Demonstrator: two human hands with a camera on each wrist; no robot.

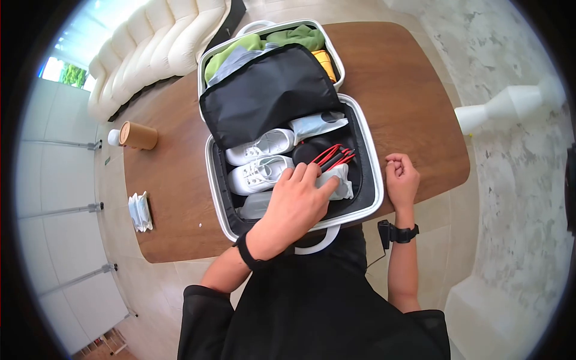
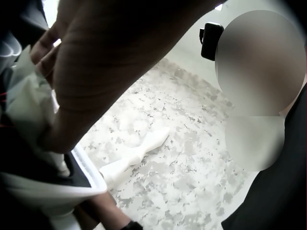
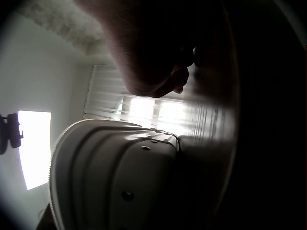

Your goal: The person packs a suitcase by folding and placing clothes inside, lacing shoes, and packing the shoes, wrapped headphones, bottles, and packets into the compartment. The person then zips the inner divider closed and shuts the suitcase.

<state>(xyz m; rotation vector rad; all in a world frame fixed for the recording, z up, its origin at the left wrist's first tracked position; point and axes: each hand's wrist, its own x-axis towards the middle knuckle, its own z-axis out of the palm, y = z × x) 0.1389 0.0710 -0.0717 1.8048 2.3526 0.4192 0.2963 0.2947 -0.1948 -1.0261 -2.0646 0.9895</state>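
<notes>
An opened white suitcase (image 1: 373,156) lies on the table. My left hand (image 1: 294,201) reaches into its near half, thumb and fingers about a soft white packet (image 1: 343,180); the left wrist view shows this white packet (image 2: 29,103) against the fingers. White sneakers (image 1: 258,175) lie left of the fingers, and a translucent container (image 1: 255,205) is partly hidden by the hand. Just beyond are a red cable (image 1: 329,156), a round black case (image 1: 307,151) and a blue-white packet (image 1: 318,126). Right of the suitcase, my right hand (image 1: 402,180) rests on the table, fingers loosely curled, holding nothing.
A black divider flap (image 1: 270,90) lies across the hinge side. Green clothes (image 1: 303,38) and a yellow item (image 1: 324,65) fill the far half. On the wooden table (image 1: 408,90) are a brown cylinder (image 1: 139,135) with a white-topped item beside it, and some packets (image 1: 140,212).
</notes>
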